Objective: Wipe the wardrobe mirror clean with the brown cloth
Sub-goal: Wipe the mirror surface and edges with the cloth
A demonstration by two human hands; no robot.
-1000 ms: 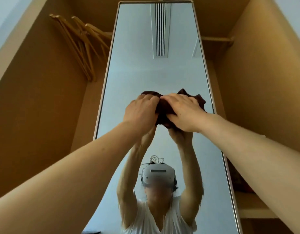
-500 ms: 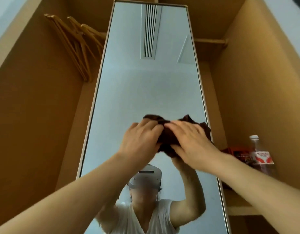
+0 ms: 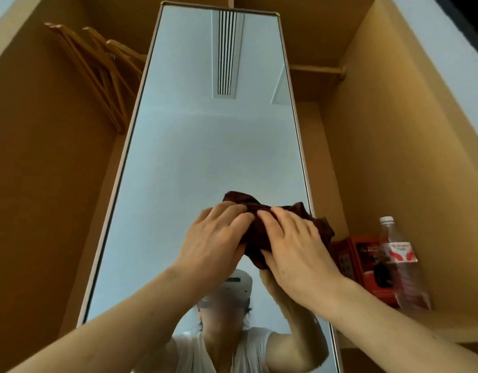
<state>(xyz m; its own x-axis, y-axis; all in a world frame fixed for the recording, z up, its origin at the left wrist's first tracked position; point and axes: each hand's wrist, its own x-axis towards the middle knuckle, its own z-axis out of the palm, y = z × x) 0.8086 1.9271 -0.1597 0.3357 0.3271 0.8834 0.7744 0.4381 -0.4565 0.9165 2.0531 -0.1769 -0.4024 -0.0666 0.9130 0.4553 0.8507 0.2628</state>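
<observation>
The tall wardrobe mirror (image 3: 205, 146) stands between two wooden compartments and reflects a person in a white top wearing a headset. A bunched brown cloth (image 3: 255, 232) lies against the glass low on the mirror's right side. My left hand (image 3: 216, 243) and my right hand (image 3: 294, 246) press it side by side, fingers laid fairly flat over the cloth, fingertips almost touching. Part of the cloth sticks out above and to the right of my hands, reaching the mirror's right frame.
Several wooden hangers (image 3: 98, 74) hang in the left compartment. On a shelf (image 3: 448, 327) to the right stand a clear plastic water bottle (image 3: 402, 262) and a red box (image 3: 367, 265). A hanging rail (image 3: 316, 69) crosses the upper right compartment.
Both hands have slid the cloth downward on the glass, from the mirror's middle toward its lower part. My view has tilted down, bringing the shelf, bottle and box into sight.
</observation>
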